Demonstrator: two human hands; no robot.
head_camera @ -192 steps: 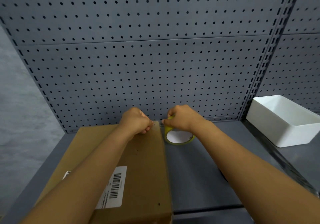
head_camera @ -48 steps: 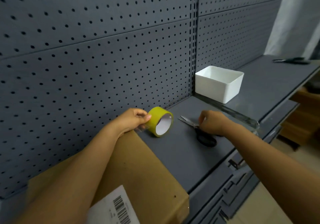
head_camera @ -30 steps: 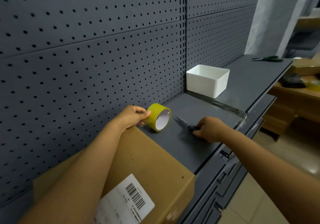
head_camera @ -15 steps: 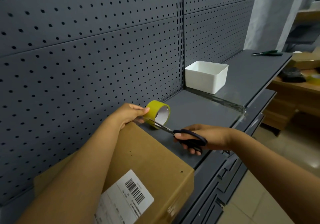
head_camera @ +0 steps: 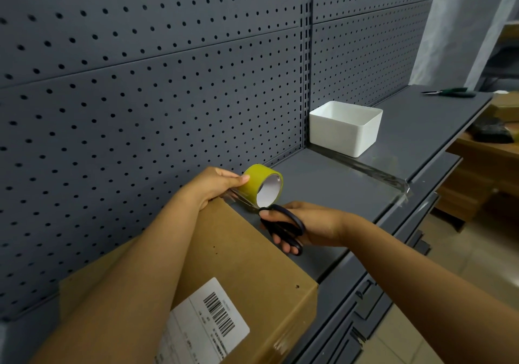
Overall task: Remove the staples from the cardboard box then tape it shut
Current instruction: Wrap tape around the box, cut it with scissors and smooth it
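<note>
A brown cardboard box with a barcode label lies on the grey shelf at lower left. My left hand holds a yellow tape roll just past the box's far end, thumb on top of the roll. A clear strip of tape runs from the roll down to the box. My right hand grips black-handled scissors, fingers through the loops. Their blades point left at the tape strip, right under the roll.
A white plastic bin stands on the shelf against the pegboard to the right. Green-handled pliers lie at the shelf's far right end. Wooden furniture and floor lie beyond the shelf's front edge.
My right hand picked the scissors up off the shelf and brought them left to the tape strip. My left hand kept holding the tape roll at the box's end.
</note>
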